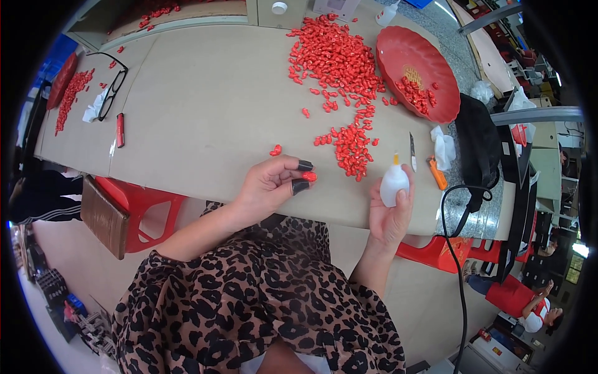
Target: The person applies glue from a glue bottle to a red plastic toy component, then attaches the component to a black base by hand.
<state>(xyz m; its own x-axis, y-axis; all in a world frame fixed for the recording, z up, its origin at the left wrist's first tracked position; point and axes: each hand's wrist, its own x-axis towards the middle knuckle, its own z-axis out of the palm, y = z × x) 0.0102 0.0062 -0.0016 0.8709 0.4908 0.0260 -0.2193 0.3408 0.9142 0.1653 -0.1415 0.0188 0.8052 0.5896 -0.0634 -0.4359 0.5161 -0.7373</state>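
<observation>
At table edge: left hand [269, 185] pinches red piece [309, 176]; right hand [390, 215] grips white bottle [393, 182].

Long beige tabletop [205, 106], smooth surface, runs left to right. Far centre: big heap of small red plastic pieces [336, 59], trailing near into smaller cluster [352, 149]. Far right: red scalloped plastic dish [398, 53] with few pieces inside. Right: small knife [412, 151], orange-handled cutter [437, 173], crumpled white tissue [445, 148]. Left: black-framed glasses [112, 90], red stick-shaped object [120, 129], strip of red pieces [71, 93].
</observation>
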